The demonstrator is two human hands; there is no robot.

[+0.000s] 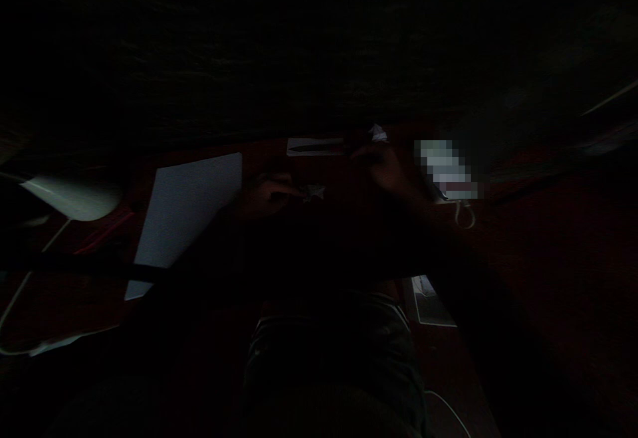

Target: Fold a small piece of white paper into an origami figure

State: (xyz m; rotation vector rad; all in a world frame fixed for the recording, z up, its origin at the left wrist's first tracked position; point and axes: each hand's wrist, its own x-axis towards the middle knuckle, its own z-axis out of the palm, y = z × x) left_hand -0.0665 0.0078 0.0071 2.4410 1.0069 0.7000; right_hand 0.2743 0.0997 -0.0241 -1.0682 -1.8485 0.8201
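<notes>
The scene is very dark. My left hand (269,193) rests on a reddish table (523,238), its fingers closed on a small pale folded piece of paper (314,191). My right hand (381,162) reaches farther out, with a small white crumpled paper piece (377,133) just beyond its fingers; whether it holds that piece I cannot make out. Between the hands lies a pale strip with a dark pointed object (315,147) on it.
A large white sheet (187,212) lies to the left of my left hand. A pale curved object (74,197) sits at far left. A blurred white item (447,169) and a white cord loop (463,213) lie to the right. Another sheet (431,302) sits near my lap.
</notes>
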